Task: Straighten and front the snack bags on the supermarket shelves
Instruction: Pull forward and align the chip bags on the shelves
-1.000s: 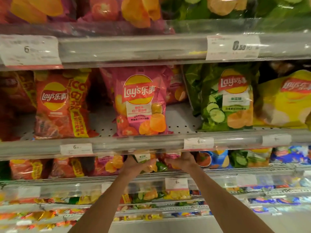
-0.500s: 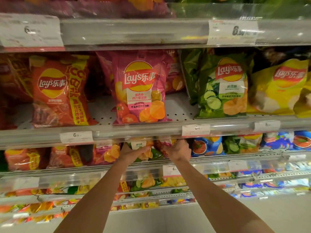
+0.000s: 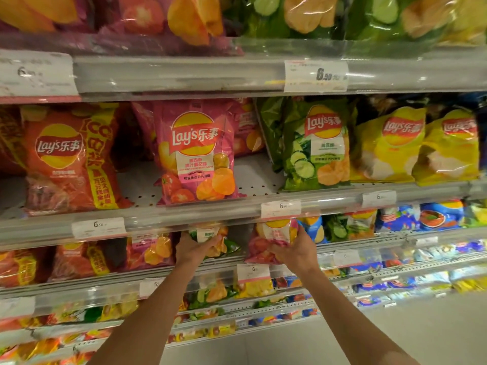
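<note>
Right now both hands work the shelf just under the big pink Lay's tomato bag [image 3: 196, 156]. Below it and slightly left, the left hand [image 3: 193, 250] curls round a small green cucumber bag [image 3: 210, 239]. Below and to its right, the right hand [image 3: 297, 250] grips a small pink tomato bag [image 3: 271, 241] whose long axis stands nearly upright, leaning a little. Both arms reach forward, extended. Each bag lies directly ahead of its hand, near the shelf's front rail [image 3: 158, 279].
</note>
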The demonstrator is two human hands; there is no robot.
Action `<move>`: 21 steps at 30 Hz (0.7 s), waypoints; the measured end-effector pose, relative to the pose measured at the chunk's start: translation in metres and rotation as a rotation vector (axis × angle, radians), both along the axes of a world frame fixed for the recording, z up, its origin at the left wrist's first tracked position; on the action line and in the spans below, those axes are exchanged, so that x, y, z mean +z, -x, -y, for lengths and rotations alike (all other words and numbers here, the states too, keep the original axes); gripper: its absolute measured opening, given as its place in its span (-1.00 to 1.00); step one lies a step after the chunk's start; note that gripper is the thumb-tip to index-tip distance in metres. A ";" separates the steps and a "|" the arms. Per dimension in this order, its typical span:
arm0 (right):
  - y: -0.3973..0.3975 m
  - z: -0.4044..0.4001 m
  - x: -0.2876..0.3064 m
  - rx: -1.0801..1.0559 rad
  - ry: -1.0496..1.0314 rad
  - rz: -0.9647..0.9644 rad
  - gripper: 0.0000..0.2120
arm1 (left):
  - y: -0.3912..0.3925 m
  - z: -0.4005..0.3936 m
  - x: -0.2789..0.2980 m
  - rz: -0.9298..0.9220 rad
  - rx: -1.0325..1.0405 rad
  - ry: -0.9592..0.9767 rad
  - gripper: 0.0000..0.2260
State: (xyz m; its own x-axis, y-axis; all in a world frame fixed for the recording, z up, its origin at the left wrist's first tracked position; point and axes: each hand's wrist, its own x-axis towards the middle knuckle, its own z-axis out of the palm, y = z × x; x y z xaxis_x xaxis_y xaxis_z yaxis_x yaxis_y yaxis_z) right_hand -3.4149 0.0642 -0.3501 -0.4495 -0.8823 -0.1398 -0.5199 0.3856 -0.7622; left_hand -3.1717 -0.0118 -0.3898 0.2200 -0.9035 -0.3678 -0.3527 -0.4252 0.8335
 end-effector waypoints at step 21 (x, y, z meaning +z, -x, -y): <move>0.109 -0.088 -0.024 0.024 0.080 0.349 -0.42 | 0.140 -0.009 -0.008 0.151 -0.109 0.100 -0.11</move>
